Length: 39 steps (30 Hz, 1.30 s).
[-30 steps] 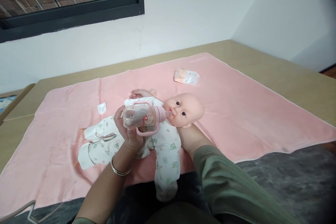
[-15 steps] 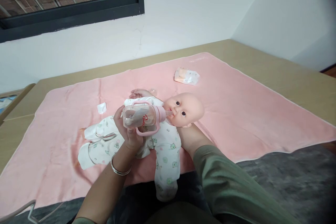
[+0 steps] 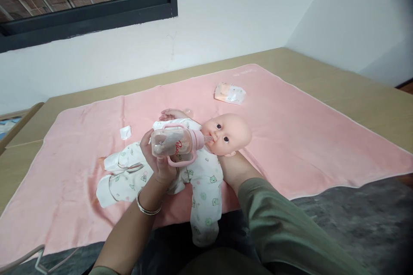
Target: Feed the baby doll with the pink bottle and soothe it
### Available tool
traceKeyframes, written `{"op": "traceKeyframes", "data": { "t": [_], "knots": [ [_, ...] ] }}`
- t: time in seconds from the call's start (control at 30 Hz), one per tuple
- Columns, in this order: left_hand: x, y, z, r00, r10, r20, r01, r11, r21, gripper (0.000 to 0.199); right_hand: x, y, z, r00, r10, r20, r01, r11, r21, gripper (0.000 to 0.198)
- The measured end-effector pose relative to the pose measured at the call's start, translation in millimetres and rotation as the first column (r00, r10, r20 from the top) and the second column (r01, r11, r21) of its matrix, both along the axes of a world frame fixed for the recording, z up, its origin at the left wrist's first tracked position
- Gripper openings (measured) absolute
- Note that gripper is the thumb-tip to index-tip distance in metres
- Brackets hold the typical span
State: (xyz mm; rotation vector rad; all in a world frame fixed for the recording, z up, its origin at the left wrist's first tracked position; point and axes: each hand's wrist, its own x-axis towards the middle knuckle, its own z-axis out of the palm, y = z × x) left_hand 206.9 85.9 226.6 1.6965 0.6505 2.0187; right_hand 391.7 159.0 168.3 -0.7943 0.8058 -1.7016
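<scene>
A baby doll in a white printed outfit lies on its back, its bald head to the right. My left hand is closed around a clear baby bottle with pink handles and a pink collar. The bottle is tilted almost level above the doll's chest, its teat touching the doll's mouth. My right forearm reaches under the doll's head and neck. The right hand itself is hidden beneath the doll, so its fingers do not show.
A pink blanket covers much of the wooden surface. A soft printed packet lies beyond the doll's head, and a small white square beyond its legs. A small clear dome-shaped piece sits near the doll's far hand.
</scene>
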Motion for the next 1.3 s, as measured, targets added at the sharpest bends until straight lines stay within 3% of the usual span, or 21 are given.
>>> {"op": "traceKeyframes", "data": {
  "t": [0.1, 0.23, 0.37, 0.5, 0.67, 0.83, 0.97, 1.07, 1.17, 1.3],
  "knots": [
    [0.1, -0.1, 0.4, 1.000, -0.028, 0.004, 0.028, 0.999, 0.018, 0.052, -8.4, 1.1, 10.1, 0.990, 0.116, 0.084, -0.108, 0.989, -0.097, 0.043],
    [-0.8, -0.2, 2.9, 1.000, 0.008, -0.006, -0.007, 1.000, 0.026, 0.052, -5.5, 0.0, -3.1, 0.970, 0.172, 0.173, -0.173, 0.985, -0.010, 0.039],
    [-0.7, -0.1, 3.8, 1.000, 0.014, -0.003, -0.014, 1.000, -0.010, 0.055, 7.0, -1.5, -28.1, 0.981, 0.106, 0.164, -0.104, 0.994, -0.020, 0.038],
    [0.6, 0.5, 1.6, 1.000, 0.014, 0.019, -0.013, 0.999, -0.049, 0.060, 12.0, -3.0, -37.5, 0.993, 0.083, 0.087, -0.089, 0.993, 0.078, 0.043],
    [-0.3, 1.4, -1.9, 1.000, -0.013, 0.020, 0.014, 1.000, -0.020, 0.056, 6.0, -2.8, -16.0, 0.974, 0.069, 0.214, -0.043, 0.992, -0.121, 0.039],
    [-3.3, 5.8, -10.5, 0.998, -0.056, 0.016, 0.056, 0.998, -0.011, 0.058, -8.8, 1.1, 10.5, 0.962, 0.161, 0.219, -0.161, 0.987, -0.020, 0.045],
    [-3.3, 7.9, -15.1, 0.999, -0.037, 0.016, 0.037, 0.999, -0.021, 0.059, -8.5, 1.3, 9.8, 0.968, 0.151, 0.200, -0.183, 0.972, 0.150, 0.038],
    [-3.5, 8.3, -16.7, 0.997, -0.070, 0.032, 0.071, 0.997, -0.027, 0.059, -4.9, 1.7, 5.5, 0.942, 0.135, 0.306, -0.224, 0.934, 0.277, 0.039],
    [-4.1, 8.4, -17.1, 0.995, -0.089, 0.048, 0.090, 0.996, -0.020, 0.057, -5.7, 2.8, 7.0, 0.910, 0.135, 0.392, -0.270, 0.911, 0.311, 0.041],
    [-4.7, 7.9, -14.6, 0.998, -0.054, 0.018, 0.054, 0.998, -0.011, 0.057, -3.6, 5.4, 13.7, 0.921, 0.171, 0.351, -0.304, 0.878, 0.370, 0.045]
  ]
}}
